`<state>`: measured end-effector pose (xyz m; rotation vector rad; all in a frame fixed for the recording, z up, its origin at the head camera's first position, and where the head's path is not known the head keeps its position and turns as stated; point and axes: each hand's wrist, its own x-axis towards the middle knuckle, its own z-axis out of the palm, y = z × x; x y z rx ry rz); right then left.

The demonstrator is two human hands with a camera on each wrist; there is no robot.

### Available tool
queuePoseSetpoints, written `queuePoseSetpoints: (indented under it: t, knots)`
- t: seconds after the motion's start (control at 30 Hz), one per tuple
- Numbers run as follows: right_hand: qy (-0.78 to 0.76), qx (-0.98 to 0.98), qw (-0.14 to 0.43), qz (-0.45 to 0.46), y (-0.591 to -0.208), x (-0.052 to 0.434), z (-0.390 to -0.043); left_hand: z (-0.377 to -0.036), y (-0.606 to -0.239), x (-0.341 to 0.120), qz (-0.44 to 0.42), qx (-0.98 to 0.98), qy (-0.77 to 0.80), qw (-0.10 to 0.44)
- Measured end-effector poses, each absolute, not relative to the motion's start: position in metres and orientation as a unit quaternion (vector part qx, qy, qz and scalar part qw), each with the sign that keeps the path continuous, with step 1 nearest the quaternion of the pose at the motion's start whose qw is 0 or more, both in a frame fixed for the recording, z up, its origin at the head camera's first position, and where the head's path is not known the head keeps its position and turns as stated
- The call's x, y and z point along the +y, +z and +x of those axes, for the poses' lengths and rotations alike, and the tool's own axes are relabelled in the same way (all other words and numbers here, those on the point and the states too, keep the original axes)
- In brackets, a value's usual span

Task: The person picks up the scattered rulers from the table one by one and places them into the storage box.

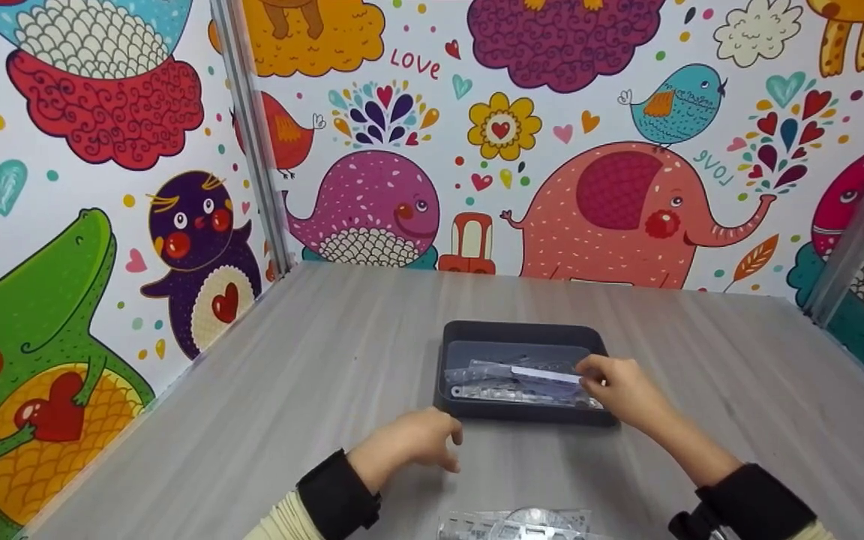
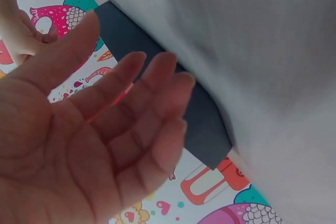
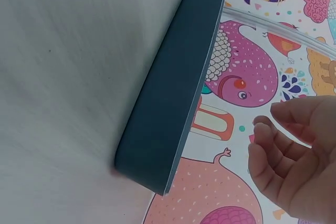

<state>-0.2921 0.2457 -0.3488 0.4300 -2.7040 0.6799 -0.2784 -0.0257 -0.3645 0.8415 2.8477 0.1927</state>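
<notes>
A dark rectangular box (image 1: 526, 411) stands on the table with several clear plastic rulers (image 1: 507, 394) inside, one bearing a white strip. My right hand (image 1: 627, 390) hovers over the box's right rim, fingers loosely bent near the ruler ends; in the right wrist view nothing shows between thumb and fingertips. By the front left corner of the box, my left hand (image 1: 413, 439) hangs above the table. Its palm and relaxed fingers (image 2: 152, 108) show bare in the left wrist view. Closer to me lies a group of transparent rulers with a round protractor-like piece (image 1: 537, 519), partly cut off by the frame.
The grey wood-grain table (image 1: 327, 360) runs back to a wall printed with cartoon animals (image 1: 612, 217). Metal posts (image 1: 252, 142) stand at the corners. Black bands (image 1: 338, 491) wrap both wrists.
</notes>
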Motion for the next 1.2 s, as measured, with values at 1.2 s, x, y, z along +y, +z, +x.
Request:
queuePoseSetpoints:
  t: [1.2]
  knots:
    - [0.204,-0.96,0.122,0.15,-0.352,0.249,-0.277,-0.232,-0.383,0.013,0.43,0.896,-0.115,0.001]
